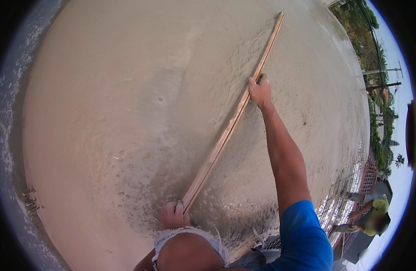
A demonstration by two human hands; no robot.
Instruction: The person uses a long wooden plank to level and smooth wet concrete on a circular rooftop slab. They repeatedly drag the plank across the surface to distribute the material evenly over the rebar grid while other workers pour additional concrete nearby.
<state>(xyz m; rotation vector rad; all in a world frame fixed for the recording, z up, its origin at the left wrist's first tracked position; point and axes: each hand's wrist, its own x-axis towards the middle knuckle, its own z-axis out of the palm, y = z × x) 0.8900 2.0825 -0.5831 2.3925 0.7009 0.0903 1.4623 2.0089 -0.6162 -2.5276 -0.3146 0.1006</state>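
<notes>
A long wooden board [230, 124] lies diagonally on wet grey concrete [104, 90], from near the bottom middle up to the top right. My left hand [174, 216] grips its near end, fingers wrapped over it. My right hand [260, 92] holds it farther along, with my arm in a blue sleeve stretched out. The concrete around the near end is pitted and rippled. A bare knee [190, 250] in frayed fabric shows at the bottom edge, below my left hand.
A co-worker [375, 214] in a yellow-green top crouches at the right beside exposed steel mesh [343, 194]. Greenery [366, 31], poles, wires and tiled roofing line the right rim. A darker edge strip [11, 135] runs along the left.
</notes>
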